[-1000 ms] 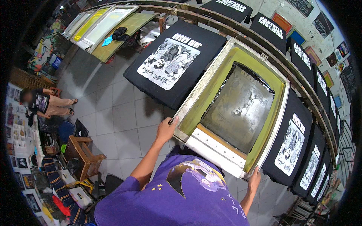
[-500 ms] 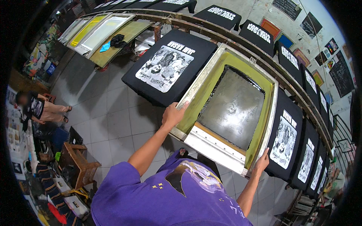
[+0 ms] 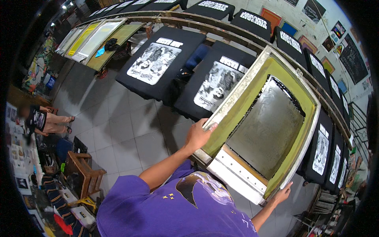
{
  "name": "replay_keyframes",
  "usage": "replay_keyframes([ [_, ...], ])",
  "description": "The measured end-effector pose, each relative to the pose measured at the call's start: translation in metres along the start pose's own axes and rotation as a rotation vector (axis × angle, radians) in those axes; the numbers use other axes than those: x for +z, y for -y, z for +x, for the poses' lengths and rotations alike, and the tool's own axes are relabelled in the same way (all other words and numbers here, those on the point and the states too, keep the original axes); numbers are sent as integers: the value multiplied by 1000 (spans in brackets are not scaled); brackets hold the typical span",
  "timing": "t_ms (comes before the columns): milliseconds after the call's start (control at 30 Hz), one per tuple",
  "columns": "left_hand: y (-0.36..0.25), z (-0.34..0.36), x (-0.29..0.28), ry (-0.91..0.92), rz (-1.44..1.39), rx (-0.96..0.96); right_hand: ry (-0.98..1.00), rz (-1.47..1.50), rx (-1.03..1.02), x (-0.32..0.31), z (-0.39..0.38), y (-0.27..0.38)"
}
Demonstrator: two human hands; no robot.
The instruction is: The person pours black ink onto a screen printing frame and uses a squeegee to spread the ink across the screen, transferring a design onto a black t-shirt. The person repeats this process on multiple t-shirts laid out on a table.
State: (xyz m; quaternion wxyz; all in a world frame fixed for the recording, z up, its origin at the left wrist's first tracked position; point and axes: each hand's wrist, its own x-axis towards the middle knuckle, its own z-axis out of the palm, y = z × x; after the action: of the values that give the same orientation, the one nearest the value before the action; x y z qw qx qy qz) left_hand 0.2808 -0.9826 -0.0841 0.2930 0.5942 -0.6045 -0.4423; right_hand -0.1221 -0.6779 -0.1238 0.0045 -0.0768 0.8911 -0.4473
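Between my hands is a screen printing frame (image 3: 221,103) with a pale rim, yellow-green mesh and a dark ink-smeared middle. My left hand (image 3: 198,136) is closed on its left side rail, and my right hand (image 3: 283,193) on the lower right rail. A wide metal-handled squeegee (image 3: 237,175) lies inside the frame at the end nearest me. Partly under the frame's left edge is a black T-shirt (image 3: 185,100) with a grey-and-white print, stretched on a board. Another printed black T-shirt (image 3: 154,63) lies to its left.
More printed shirts (image 3: 321,148) line the right side, and a second row (image 3: 290,43) runs behind a long metal rail (image 3: 221,29). Several screens (image 3: 98,39) rest at the far left. A person (image 3: 51,118) is at the left, near a wooden stool (image 3: 85,170).
I have carried the frame to the right along the row, the squeegee still in it. A printed shirt that it covered now shows at its left. Both hands keep their hold.
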Motion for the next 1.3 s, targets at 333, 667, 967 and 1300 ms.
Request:
replay_keyframes([
  [333, -18, -88, 181, 97, -63, 3, -128, -88, 107, -120, 97, -114],
  [667, -47, -125, 206, -116, 36, -43, 98, 123, -5, -116, 180, -85],
  [967, -57, -84, 214, -211, 9, -23, 214, 107, 1, -63, 235, -13],
  [1300, -88, -32, 235, -204, 12, -63, 246, -21, 4, -29, 287, 37],
])
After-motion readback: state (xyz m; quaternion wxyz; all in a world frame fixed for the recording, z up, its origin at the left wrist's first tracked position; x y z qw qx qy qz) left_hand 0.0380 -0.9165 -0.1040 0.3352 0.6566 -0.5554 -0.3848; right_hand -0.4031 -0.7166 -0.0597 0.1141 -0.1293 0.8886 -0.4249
